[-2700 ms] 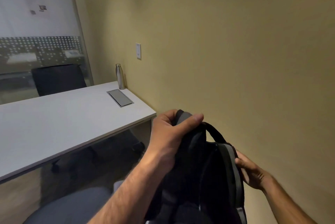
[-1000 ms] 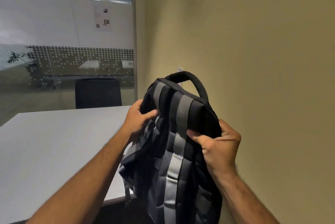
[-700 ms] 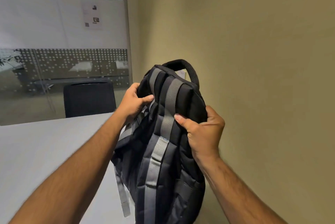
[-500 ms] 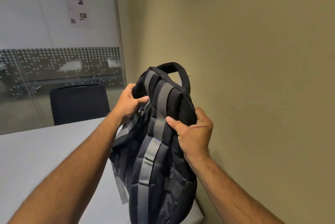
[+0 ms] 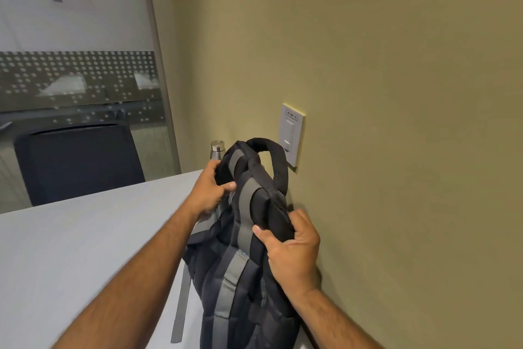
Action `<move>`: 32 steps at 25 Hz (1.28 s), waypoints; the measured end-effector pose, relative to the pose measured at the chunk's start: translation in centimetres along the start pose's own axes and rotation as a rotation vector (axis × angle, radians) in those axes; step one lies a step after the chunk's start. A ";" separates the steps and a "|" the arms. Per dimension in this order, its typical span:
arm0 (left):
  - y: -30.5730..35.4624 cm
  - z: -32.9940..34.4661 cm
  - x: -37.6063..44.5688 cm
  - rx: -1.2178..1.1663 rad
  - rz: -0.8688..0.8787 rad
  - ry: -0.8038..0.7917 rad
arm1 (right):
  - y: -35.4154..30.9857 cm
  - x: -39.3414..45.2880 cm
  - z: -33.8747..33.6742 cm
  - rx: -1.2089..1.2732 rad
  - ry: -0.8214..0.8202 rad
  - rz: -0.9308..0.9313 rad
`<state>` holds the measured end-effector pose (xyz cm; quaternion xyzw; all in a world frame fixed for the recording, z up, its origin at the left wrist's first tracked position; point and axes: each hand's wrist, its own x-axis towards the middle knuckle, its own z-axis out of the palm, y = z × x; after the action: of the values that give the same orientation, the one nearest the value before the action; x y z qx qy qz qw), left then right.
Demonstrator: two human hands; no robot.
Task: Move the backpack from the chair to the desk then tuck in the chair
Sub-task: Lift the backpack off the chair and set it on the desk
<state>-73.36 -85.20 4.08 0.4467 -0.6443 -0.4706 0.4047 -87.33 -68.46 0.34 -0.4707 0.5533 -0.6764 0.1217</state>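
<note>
The black backpack [image 5: 249, 258] with grey straps stands upright over the right end of the white desk [image 5: 70, 249], close to the olive wall. My left hand [image 5: 210, 191] grips its upper left shoulder. My right hand [image 5: 291, 252] clasps its top right edge. The carry handle arches above both hands. The backpack's bottom is cut off by the frame's lower edge, so contact with the desk cannot be confirmed. The chair it came from is out of view.
A steel bottle [image 5: 216, 149] stands at the desk's far corner, behind the backpack. A light switch [image 5: 292, 135] is on the wall just beyond the handle. A dark chair [image 5: 79, 162] sits across the desk, before a glass partition.
The backpack has been lifted from the chair and brought over the desk, then lowered toward its right end by the wall. Both hands keep their grip near the top.
</note>
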 end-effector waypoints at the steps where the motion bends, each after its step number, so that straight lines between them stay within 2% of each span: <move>1: -0.4 0.4 1.0 0.016 -0.007 -0.016 | 0.9 0.5 0.3 -0.020 0.022 0.016; 5: -2.3 2.1 4.5 0.064 -0.019 -0.063 | 3.9 2.5 0.8 -0.140 0.070 0.063; 8: -4.2 2.9 5.9 0.103 -0.053 -0.082 | 5.6 3.1 0.9 -0.200 0.073 0.170; 12: -5.3 3.7 6.9 0.170 -0.054 -0.070 | 7.0 4.1 0.9 -0.310 0.016 0.200; 14: -5.1 4.0 7.3 0.255 -0.010 -0.069 | 7.0 5.4 0.9 -0.396 -0.046 0.144; 18: -4.8 3.7 6.7 0.457 0.108 0.018 | 6.8 9.1 0.3 -0.638 -0.119 -0.091; 23: -3.5 2.4 4.3 0.817 0.276 0.159 | 6.1 11.3 -1.1 -0.940 -0.340 -0.209; 27: -1.9 1.6 1.0 1.044 0.345 0.089 | 4.6 10.1 -2.5 -1.030 -0.381 -0.237; 32: -1.2 1.2 -6.5 1.214 0.305 0.085 | 2.2 6.1 -5.2 -1.056 -0.419 -0.267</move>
<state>-72.46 -78.90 2.04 0.5182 -0.8367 0.0606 0.1666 -95.35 -70.11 1.74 -0.6571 0.7155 -0.2108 -0.1088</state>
